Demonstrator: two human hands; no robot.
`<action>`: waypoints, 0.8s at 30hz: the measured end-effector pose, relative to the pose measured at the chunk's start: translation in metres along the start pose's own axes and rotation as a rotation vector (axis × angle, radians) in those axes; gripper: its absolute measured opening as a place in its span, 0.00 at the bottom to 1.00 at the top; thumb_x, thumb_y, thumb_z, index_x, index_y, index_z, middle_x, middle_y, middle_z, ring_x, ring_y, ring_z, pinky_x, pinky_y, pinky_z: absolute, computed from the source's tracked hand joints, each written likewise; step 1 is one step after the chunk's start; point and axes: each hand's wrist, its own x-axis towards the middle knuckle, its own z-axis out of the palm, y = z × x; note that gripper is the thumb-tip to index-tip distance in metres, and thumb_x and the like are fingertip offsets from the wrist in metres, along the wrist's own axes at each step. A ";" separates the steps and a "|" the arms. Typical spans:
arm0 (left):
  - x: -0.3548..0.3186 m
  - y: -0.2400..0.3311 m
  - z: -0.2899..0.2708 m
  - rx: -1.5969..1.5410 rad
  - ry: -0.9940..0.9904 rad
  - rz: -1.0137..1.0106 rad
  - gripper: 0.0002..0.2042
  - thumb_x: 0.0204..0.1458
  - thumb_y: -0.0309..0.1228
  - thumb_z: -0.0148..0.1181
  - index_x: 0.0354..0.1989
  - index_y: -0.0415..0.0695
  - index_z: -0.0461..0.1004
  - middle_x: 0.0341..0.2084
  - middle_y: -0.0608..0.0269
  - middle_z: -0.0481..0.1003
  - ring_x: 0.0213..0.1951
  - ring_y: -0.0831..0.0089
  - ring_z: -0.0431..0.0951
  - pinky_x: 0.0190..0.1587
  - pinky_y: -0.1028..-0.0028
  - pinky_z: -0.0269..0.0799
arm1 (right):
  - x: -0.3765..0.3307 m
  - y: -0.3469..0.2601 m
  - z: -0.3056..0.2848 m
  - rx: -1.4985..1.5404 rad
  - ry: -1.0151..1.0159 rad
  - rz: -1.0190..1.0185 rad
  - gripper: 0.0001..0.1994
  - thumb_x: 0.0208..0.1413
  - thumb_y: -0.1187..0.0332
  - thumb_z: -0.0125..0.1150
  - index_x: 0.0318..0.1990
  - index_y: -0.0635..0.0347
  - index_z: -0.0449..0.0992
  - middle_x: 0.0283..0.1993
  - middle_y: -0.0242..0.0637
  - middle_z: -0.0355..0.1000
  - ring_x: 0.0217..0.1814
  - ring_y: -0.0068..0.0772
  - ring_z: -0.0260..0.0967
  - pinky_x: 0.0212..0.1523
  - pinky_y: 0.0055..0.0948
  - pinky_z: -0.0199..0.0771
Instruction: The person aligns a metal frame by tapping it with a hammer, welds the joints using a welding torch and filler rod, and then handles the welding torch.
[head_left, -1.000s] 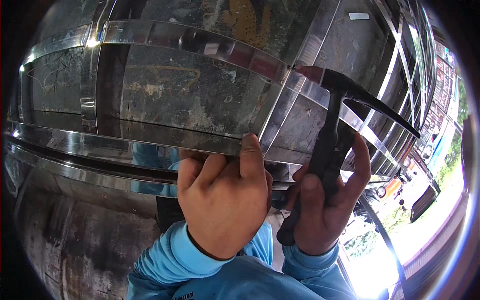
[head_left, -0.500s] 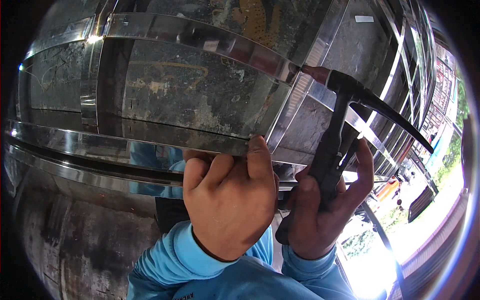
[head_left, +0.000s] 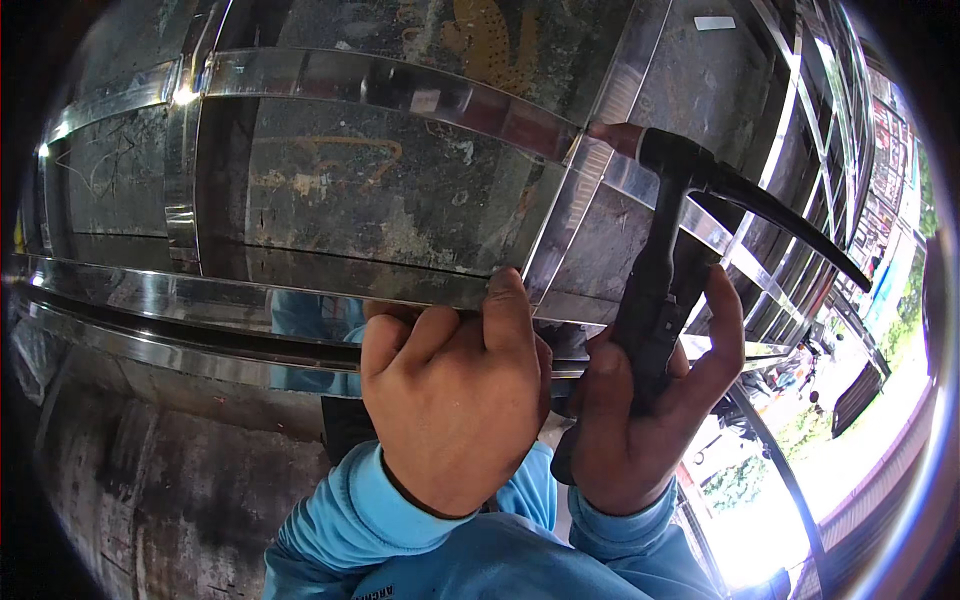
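Two bare hands seen from above, both in light blue sleeves [head_left: 400, 520], raised against a shiny metal frame [head_left: 400, 85]. Left hand [head_left: 455, 400] curled into a loose fist, knuckles up, fingers [head_left: 510, 310] pressed against the lower edge of a polished steel bar [head_left: 300, 300] running across the view; whatever lies under the fingers hidden, so cannot tell whether anything is gripped. Right hand [head_left: 640, 420] just beside the left, nearly touching, wrapped firmly around the dark handle of a hammer [head_left: 665, 260], thumb stretched up along the handle's right side. Hammer standing nearly upright, tilted slightly right at the top. Hammer head black, with a long curved claw sweeping out to the right and a blunt, reddish face pointing left. Face touching, or sitting right at, the spot where the upper steel bar meets a slanted upright bar. Behind the bars, a dull, stained grey panel [head_left: 380, 200] with faint yellowish marks. More steel bars forming a grid toward the upper right. Blue of the sleeves mirrored in the polished lower bar. Rough grey concrete surface [head_left: 150, 480] at lower left. Far below on the right, a bright sunlit street with green trees [head_left: 800, 440], well away from the hands.
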 end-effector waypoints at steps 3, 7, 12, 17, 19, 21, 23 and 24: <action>-0.002 0.001 0.000 0.008 -0.042 -0.028 0.18 0.45 0.29 0.66 0.45 0.36 0.82 0.18 0.62 0.79 0.26 0.66 0.78 0.47 0.60 0.71 | 0.000 0.002 0.000 -0.064 0.001 -0.047 0.38 0.62 0.78 0.55 0.75 0.69 0.40 0.75 0.65 0.47 0.39 0.36 0.80 0.27 0.25 0.80; -0.001 -0.001 0.001 0.026 -0.030 -0.017 0.18 0.44 0.29 0.66 0.45 0.36 0.82 0.17 0.62 0.79 0.26 0.66 0.78 0.47 0.61 0.71 | 0.001 0.004 0.002 -0.031 0.004 -0.038 0.39 0.62 0.78 0.56 0.75 0.69 0.40 0.75 0.66 0.47 0.38 0.35 0.79 0.27 0.26 0.79; -0.001 0.003 -0.002 0.036 -0.039 -0.017 0.17 0.43 0.30 0.67 0.44 0.37 0.82 0.18 0.61 0.80 0.28 0.66 0.79 0.48 0.61 0.71 | 0.000 -0.001 -0.002 -0.016 0.004 -0.025 0.39 0.61 0.79 0.54 0.75 0.69 0.39 0.73 0.66 0.52 0.37 0.33 0.79 0.27 0.26 0.77; 0.001 0.001 -0.002 0.007 -0.019 -0.018 0.15 0.49 0.26 0.63 0.46 0.39 0.84 0.18 0.58 0.77 0.21 0.63 0.78 0.35 0.63 0.70 | 0.001 0.000 -0.003 0.010 -0.059 -0.027 0.39 0.61 0.80 0.54 0.75 0.70 0.38 0.66 0.65 0.59 0.35 0.28 0.76 0.26 0.24 0.73; 0.001 0.002 -0.003 0.011 -0.036 -0.029 0.15 0.49 0.27 0.63 0.46 0.39 0.84 0.17 0.58 0.77 0.21 0.63 0.78 0.35 0.63 0.69 | 0.000 0.000 -0.001 -0.017 -0.046 -0.023 0.39 0.61 0.80 0.53 0.75 0.70 0.38 0.64 0.65 0.60 0.34 0.27 0.75 0.27 0.24 0.73; 0.002 0.001 -0.004 0.007 -0.034 -0.020 0.15 0.49 0.27 0.63 0.46 0.39 0.84 0.17 0.58 0.76 0.20 0.63 0.77 0.35 0.63 0.69 | 0.002 0.002 0.000 -0.044 -0.032 -0.020 0.39 0.62 0.80 0.53 0.75 0.70 0.38 0.62 0.64 0.62 0.33 0.26 0.75 0.27 0.23 0.73; 0.002 0.002 -0.005 0.013 -0.042 -0.028 0.15 0.48 0.27 0.64 0.46 0.40 0.84 0.17 0.59 0.75 0.20 0.63 0.77 0.34 0.63 0.68 | 0.007 0.010 0.000 -0.021 -0.042 -0.188 0.38 0.62 0.80 0.53 0.76 0.70 0.39 0.60 0.63 0.63 0.33 0.27 0.75 0.27 0.23 0.72; 0.001 0.003 -0.005 0.020 -0.052 -0.036 0.16 0.48 0.27 0.65 0.46 0.41 0.84 0.16 0.60 0.75 0.21 0.62 0.77 0.34 0.63 0.67 | -0.003 -0.008 0.000 0.023 -0.016 0.090 0.38 0.63 0.79 0.54 0.76 0.70 0.39 0.61 0.63 0.63 0.37 0.30 0.76 0.29 0.25 0.74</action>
